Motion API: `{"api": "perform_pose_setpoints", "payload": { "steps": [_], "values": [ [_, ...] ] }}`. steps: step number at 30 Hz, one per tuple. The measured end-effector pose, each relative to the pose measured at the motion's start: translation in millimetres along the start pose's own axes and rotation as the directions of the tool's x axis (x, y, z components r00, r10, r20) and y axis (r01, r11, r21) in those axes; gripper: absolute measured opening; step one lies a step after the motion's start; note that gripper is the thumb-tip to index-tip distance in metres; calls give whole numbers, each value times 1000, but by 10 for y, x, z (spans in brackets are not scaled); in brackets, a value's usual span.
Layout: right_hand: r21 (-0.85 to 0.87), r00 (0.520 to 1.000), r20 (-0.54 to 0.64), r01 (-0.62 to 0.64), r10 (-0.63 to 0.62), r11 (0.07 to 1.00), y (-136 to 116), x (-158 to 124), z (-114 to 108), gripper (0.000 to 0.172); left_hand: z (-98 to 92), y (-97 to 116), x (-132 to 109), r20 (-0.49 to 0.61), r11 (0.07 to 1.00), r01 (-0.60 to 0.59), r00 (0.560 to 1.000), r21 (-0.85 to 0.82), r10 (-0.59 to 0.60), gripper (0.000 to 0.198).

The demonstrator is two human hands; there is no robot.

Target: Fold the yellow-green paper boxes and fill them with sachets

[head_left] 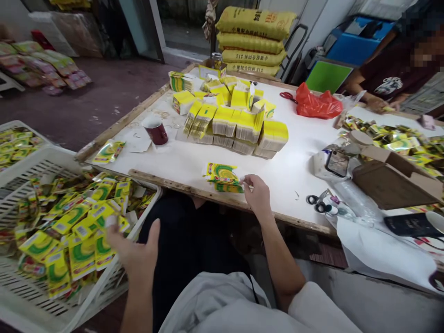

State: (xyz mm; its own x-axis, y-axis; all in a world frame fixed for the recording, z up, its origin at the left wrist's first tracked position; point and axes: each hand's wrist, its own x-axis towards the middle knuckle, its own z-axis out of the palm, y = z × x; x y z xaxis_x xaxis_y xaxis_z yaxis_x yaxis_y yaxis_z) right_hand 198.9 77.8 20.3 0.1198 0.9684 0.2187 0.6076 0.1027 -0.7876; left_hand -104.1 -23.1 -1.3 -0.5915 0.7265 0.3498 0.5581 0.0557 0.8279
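Observation:
My left hand (133, 247) is over the near edge of a white plastic crate (86, 305), thumb and fingers spread, holding nothing. Below and beyond it, yellow-green packets (81, 252) lie loosely heaped in the crate. At the table's front edge, my right hand (257, 196) pinches the right end of a small yellow-green packet (224, 173). Under that packet another similar one shows at the edge. Farther back stand bundled stacks of yellow cards (243, 125), piled in rows on the white table (187, 164).
A maroon cup (155, 129) and a flat packet (109, 151) are on the left. Scissors (321, 203), a phone (337, 163), an open cardboard box (391, 185) and a red bag (317, 104) lie to the right. A co-worker (391, 78) sits across. Yellow sacks (255, 41) stand behind.

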Motion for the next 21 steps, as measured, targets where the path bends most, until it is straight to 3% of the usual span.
{"api": "perform_pose_setpoints", "payload": {
  "steps": [5,10,15,19,21],
  "values": [
    [-249,997,74,0,19,968,42,181,170,13,232,50,-148,197,971,125,977,-203,-84,67],
    [-264,996,83,-12,35,964,38,294,266,12,302,26,-185,294,948,181,950,-261,-101,60],
    [-199,1000,11,9,-7,980,-55,260,169,19,341,54,-288,387,892,280,912,-355,-132,55],
    [-76,994,-76,66,-72,995,-315,30,95,16,483,245,-399,484,725,388,871,-568,-87,68],
    [5,988,3,152,-152,988,-466,-173,160,16,568,385,-413,455,578,416,886,-702,-84,81]
  ]
}}
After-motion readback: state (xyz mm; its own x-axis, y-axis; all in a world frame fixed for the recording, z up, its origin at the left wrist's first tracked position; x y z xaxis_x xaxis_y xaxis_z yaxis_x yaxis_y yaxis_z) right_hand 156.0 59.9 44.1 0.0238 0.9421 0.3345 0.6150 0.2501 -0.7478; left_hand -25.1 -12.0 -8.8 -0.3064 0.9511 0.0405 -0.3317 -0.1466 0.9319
